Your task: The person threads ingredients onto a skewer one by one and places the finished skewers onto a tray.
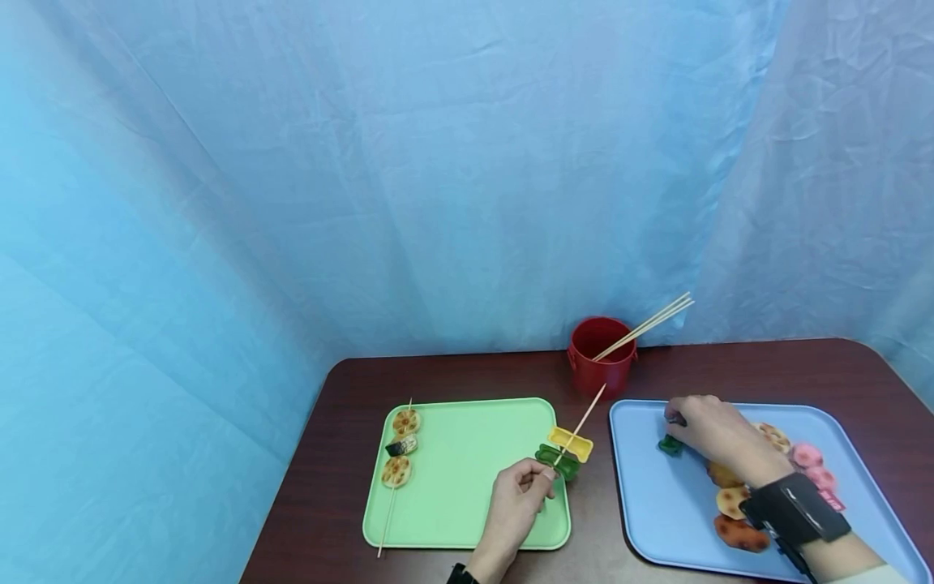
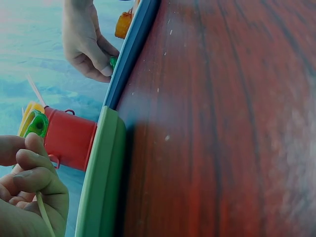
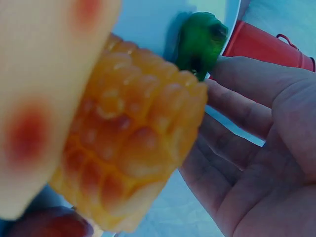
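My left hand [image 1: 513, 501] pinches a wooden skewer [image 1: 588, 411] above the right edge of the green tray [image 1: 467, 470]. The skewer carries a yellow piece [image 1: 571, 444] and, nearer the fingers, a green pepper piece [image 1: 558, 461]. Over the blue tray [image 1: 645, 519], my right hand [image 1: 704, 426] pinches another green pepper piece [image 3: 200, 42] at its edge, with thumb and fingertips. That piece is low at the tray surface. A corn chunk [image 3: 133, 133] lies close to this hand in the right wrist view.
A finished-looking skewer with two round slices [image 1: 396, 471] lies along the green tray's left side. Behind the trays stands a red bucket [image 1: 600, 373] with several bare skewers [image 1: 645, 326]. Pink pieces [image 1: 817, 468] and a brown piece [image 1: 740, 534] lie on the blue tray.
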Tool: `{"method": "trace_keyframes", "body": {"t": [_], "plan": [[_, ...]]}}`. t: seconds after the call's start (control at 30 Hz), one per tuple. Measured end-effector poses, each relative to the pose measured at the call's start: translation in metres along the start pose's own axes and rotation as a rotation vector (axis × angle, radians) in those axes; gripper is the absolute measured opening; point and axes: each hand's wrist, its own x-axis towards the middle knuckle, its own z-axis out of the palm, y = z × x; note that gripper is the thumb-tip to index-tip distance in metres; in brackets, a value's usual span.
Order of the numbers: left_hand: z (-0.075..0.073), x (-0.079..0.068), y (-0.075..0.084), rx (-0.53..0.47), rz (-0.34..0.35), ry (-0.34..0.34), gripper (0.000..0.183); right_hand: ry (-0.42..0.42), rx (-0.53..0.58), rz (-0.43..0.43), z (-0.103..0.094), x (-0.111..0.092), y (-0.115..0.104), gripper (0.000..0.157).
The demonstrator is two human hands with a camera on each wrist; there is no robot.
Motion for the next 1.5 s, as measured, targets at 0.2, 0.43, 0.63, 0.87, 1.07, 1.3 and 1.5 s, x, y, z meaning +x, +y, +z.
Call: {"method": "trace_keyframes", "body": {"t": [0.2, 0.43, 0.63, 0.87, 1.07, 1.3, 1.5], "plan": [[0.001, -0.002, 0.003, -0.008, 0.012, 0.002, 0.019, -0.021, 0.029, 0.008, 0.000, 0.001, 0.000, 0.018], [0.000, -0.002, 0.004, -0.009, 0.004, 0.002, 0.019, -0.016, 0.120, 0.014, -0.001, 0.000, 0.000, 0.009], [0.000, -0.002, 0.004, -0.010, -0.002, 0.004, 0.018, -0.003, 0.177, 0.026, -0.004, -0.002, 0.001, 0.021], [-0.001, -0.002, 0.003, -0.012, -0.008, 0.006, 0.018, 0.042, 0.265, 0.032, -0.009, -0.005, 0.002, 0.013], [-0.001, -0.001, 0.002, -0.010, -0.014, 0.006, 0.020, 0.070, 0.351, 0.058, -0.011, -0.006, 0.001, 0.018], [0.000, -0.001, 0.003, -0.004, -0.012, 0.002, 0.020, 0.091, 0.496, 0.109, -0.013, -0.011, -0.005, 0.038], [0.000, -0.002, 0.004, -0.002, -0.004, -0.010, 0.021, 0.058, 0.676, 0.124, -0.014, -0.015, -0.012, 0.050]]}}
